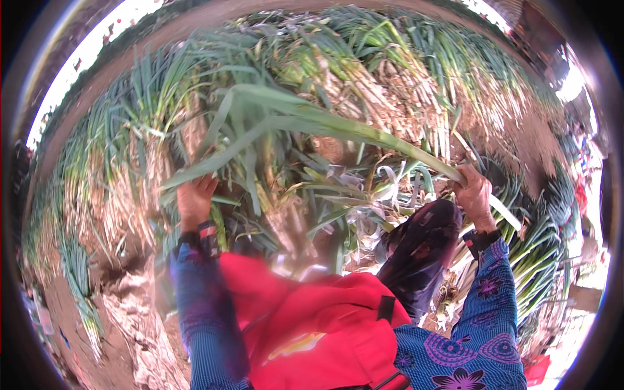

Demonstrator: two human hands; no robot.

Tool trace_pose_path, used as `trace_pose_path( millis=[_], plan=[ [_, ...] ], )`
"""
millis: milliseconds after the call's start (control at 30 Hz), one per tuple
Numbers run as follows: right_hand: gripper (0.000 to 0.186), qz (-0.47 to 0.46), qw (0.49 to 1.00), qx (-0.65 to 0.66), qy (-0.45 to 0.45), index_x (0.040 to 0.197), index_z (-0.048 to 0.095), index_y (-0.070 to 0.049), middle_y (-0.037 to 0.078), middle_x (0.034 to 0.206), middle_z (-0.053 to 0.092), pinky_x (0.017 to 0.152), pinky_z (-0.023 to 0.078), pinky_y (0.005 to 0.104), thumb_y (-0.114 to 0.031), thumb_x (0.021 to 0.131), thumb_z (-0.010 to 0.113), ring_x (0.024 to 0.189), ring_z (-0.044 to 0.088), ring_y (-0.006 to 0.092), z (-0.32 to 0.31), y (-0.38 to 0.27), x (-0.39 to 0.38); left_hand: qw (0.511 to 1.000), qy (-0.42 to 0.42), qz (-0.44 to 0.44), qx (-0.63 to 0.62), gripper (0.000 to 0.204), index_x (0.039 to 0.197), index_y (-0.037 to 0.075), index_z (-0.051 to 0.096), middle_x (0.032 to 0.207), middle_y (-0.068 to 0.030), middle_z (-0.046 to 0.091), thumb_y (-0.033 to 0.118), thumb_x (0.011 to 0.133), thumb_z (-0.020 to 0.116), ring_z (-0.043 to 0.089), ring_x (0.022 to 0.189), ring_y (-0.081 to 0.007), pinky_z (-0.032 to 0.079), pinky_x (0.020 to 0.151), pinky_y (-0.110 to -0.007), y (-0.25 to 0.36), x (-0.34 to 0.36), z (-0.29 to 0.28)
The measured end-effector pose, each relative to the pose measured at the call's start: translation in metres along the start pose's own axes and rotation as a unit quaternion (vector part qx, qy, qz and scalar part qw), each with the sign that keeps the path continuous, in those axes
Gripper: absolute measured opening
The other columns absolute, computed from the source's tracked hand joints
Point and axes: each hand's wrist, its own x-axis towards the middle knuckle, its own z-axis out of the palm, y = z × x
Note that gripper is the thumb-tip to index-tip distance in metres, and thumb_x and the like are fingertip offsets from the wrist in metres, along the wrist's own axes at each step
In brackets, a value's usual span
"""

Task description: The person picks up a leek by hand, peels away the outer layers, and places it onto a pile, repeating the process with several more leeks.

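Note:
My right hand [474, 195] is closed round the pale lower stalk of a long leek [364, 132], whose white end sticks out below the fist. Its green leaves stretch across to the left and droop past my left hand [196, 200]. That hand is slightly blurred, its fingers stretched upward and apart behind a drooping leaf tip. Whether they touch the leaf is hard to make out. Beneath the held stalk lie loose leaves and pale peelings [390, 185]. Close to my right forearm is a pile of leeks [536, 263].
Bundled leeks [364, 91] form a wide arc on the soil from left to far right, white ends toward me. A crumpled pale sheet [140, 318] lies at lower left, near a small leek bunch [81, 286]. My bent knee [426, 250] rises between my arms, beside a red apron [325, 325].

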Motion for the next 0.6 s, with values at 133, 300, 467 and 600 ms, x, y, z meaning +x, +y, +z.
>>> trace_pose_path(
  millis=[133,300,467,600],
  plan=[
    [0.029,0.156,0.987,0.028,0.003,0.094,0.065,-0.012,0.010,0.079,0.065,0.067,0.050,0.0389,-0.017,0.067,0.076,0.074,0.064,0.0298,-0.002,0.064,-0.052,0.878,-0.234,0.150,0.390,0.033,0.125,0.006,0.043,0.124,-0.0120,0.052,0.019,0.094,0.042,0.051,0.114,-0.0310,0.044,0.092,-0.043,0.000,0.014,-0.068],
    [0.037,0.335,0.941,0.036,-0.024,0.099,0.064,-0.009,0.013,0.082,0.065,0.072,0.048,0.0377,-0.034,0.073,0.070,0.080,0.064,0.0295,-0.010,0.117,-0.087,0.806,-0.054,0.096,0.582,0.027,0.113,0.004,0.052,0.111,-0.0091,0.058,0.023,0.093,0.049,0.057,0.106,-0.0263,0.048,0.083,-0.038,0.010,0.026,-0.089],
    [0.035,0.419,0.886,0.155,0.124,0.067,0.059,-0.001,0.006,0.057,0.051,0.051,0.037,0.0319,-0.034,0.066,0.072,0.055,0.048,0.0136,-0.018,0.200,-0.122,0.975,0.096,-0.079,0.186,0.024,0.106,0.007,0.058,0.107,-0.0051,0.061,0.027,0.092,0.055,0.059,0.105,-0.0218,0.052,0.080,-0.034,0.031,0.033,-0.054],
    [0.030,0.496,0.800,0.267,0.207,0.069,0.059,-0.004,0.001,0.061,0.056,0.047,0.040,0.0243,-0.031,0.073,0.071,0.051,0.052,0.0089,-0.030,0.232,-0.130,0.977,0.090,-0.092,0.169,0.026,0.107,0.007,0.058,0.112,-0.0052,0.060,0.028,0.093,0.054,0.058,0.109,-0.0221,0.051,0.084,-0.034,0.041,0.035,-0.064]
  ],
)
